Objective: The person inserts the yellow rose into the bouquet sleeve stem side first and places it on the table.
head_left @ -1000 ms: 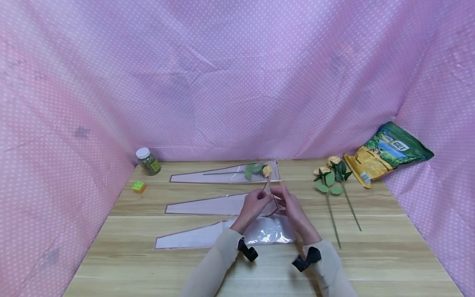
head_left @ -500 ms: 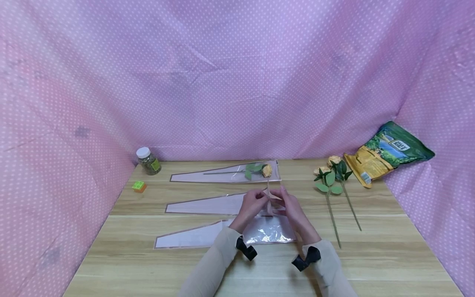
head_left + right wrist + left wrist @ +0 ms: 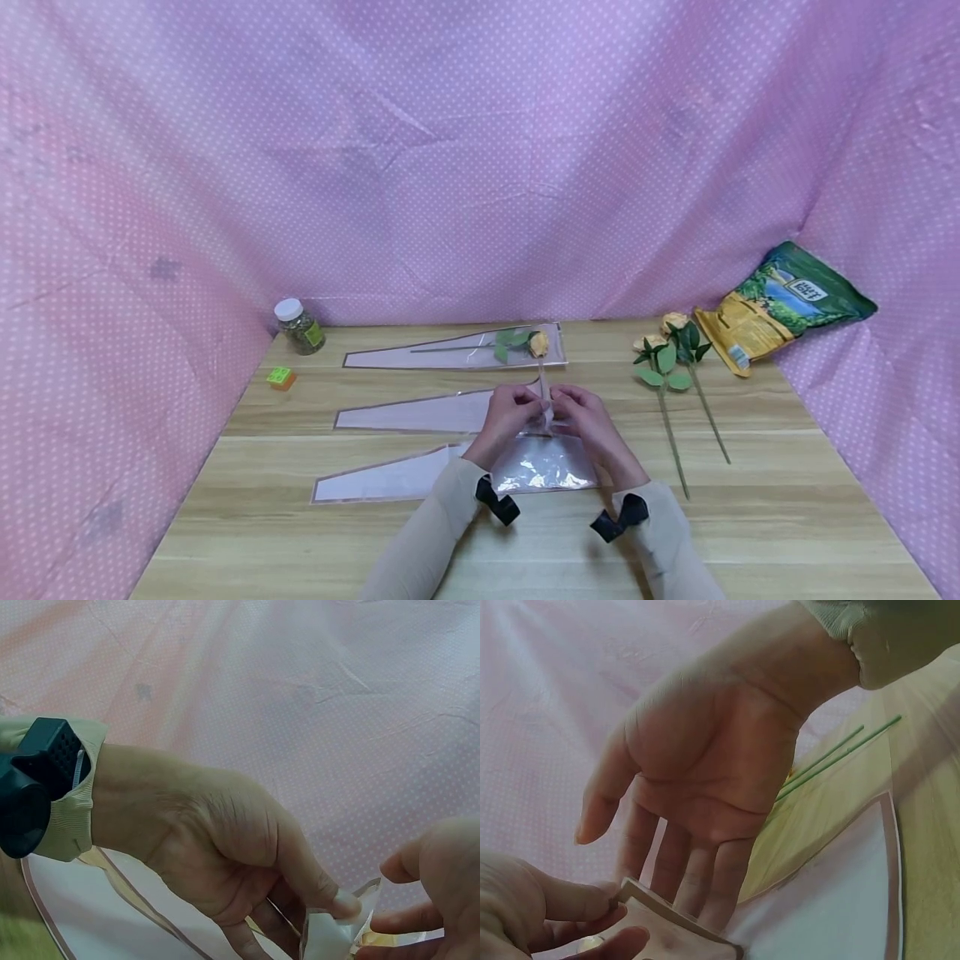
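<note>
My left hand (image 3: 511,413) pinches the mouth edge of the middle flower sleeve (image 3: 423,413), a tapered wrap with a brown-pink border. In the left wrist view that edge stands raised between thumb and fingers. My right hand (image 3: 591,419) is at the other side of the same mouth. Its fingers (image 3: 697,877) reach straight down behind the border, while the thumb (image 3: 598,814) stays apart. A yellow rose (image 3: 538,343) lies within the outline of the far sleeve (image 3: 375,359). The near sleeve (image 3: 382,482) lies flat, partly under the left forearm.
Two more yellow roses (image 3: 663,360) with green stems lie to the right. Behind them a green and yellow bag (image 3: 783,304) leans on the pink dotted cloth (image 3: 480,167). A white-lidded jar (image 3: 301,327) and a small green-orange block (image 3: 281,378) stand at the left.
The raised mouth of the middle sleeve has narrowed from a wide triangle to a thin upright edge. My right hand's fingers have drawn in closer to the left hand, which stays in place.
</note>
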Demonstrator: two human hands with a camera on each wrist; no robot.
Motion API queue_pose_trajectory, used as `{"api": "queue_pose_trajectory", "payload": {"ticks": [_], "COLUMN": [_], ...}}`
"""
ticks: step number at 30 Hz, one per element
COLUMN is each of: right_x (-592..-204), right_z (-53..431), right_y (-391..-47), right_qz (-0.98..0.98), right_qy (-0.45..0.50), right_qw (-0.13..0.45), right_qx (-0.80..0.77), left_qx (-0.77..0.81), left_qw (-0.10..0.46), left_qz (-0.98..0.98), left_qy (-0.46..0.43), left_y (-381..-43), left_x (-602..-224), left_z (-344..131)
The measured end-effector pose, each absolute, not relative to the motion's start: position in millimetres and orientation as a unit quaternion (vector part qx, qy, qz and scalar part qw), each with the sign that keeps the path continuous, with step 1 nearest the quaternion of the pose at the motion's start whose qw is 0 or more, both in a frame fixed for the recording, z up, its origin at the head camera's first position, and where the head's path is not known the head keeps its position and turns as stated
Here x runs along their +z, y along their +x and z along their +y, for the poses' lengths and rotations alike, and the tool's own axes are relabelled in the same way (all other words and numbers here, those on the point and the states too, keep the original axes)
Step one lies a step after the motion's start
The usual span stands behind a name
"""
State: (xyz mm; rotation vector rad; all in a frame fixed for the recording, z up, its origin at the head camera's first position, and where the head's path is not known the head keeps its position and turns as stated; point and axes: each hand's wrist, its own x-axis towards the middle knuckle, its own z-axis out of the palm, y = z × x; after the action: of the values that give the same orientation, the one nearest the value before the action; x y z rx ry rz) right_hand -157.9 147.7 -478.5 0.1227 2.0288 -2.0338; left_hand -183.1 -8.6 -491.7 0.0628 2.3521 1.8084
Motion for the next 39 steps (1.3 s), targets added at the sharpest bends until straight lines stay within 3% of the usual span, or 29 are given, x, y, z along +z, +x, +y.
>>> {"api": "queue_pose_trajectory", "payload": {"ticks": [21, 30, 39], "right_x": [-490, -493, -491], "right_z": [142, 156, 171], "right_y": [-173, -173, -172], "right_qz": [0.716, 0.679, 0.796], "right_qy": [0.115, 0.134, 0.117], "right_qw": [0.069, 0.086, 0.035], "right_qx": [-0.685, -0.716, -0.593], "left_qx": [0.626, 0.632, 0.615], "left_qw": [0.066, 0.072, 0.046], "left_qz": [0.777, 0.772, 0.787], "left_qy": [0.030, -0.005, -0.006], "left_y": [-181, -181, -179], "left_x": [-495, -496, -498], "left_z": [-3, -2, -1]}}
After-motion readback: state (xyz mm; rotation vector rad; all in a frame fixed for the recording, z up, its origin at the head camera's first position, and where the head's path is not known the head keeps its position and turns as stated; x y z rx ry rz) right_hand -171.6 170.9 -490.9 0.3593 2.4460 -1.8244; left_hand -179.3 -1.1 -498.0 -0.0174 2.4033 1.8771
